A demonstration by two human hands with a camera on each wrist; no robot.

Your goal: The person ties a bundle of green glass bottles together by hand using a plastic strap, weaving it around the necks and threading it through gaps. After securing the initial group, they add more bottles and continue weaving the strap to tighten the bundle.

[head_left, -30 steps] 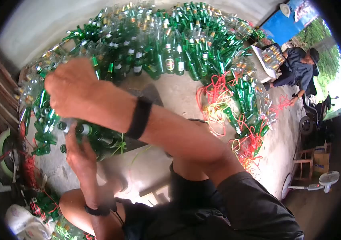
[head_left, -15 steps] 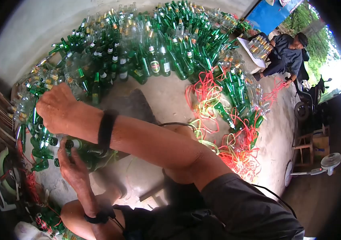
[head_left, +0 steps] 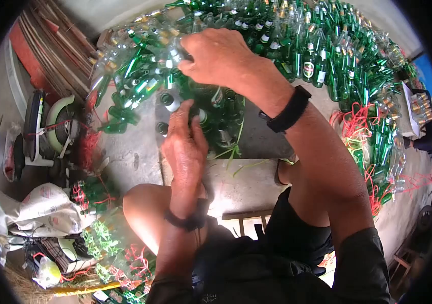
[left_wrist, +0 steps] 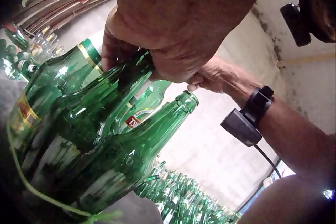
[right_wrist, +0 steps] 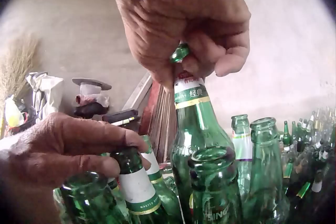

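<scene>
My right hand is raised above a cluster of green bottles. In the right wrist view, the fingers of that right hand pinch the neck of an upright green bottle with a white and green neck label. Lower and to the left, my left hand has its fingers around the mouth of a white-labelled bottle. The left wrist view shows the left hand over dark green bottles, a thin green strip running round them low down.
Many green and clear bottles stand along the wall. Red plastic strings lie at the right. To the left are stacked boards, a wheel and a white sack.
The head view has turned left, so the bottles and both hands appear farther right. My right hand has risen away from the left one, which stays at the clustered bottles.
</scene>
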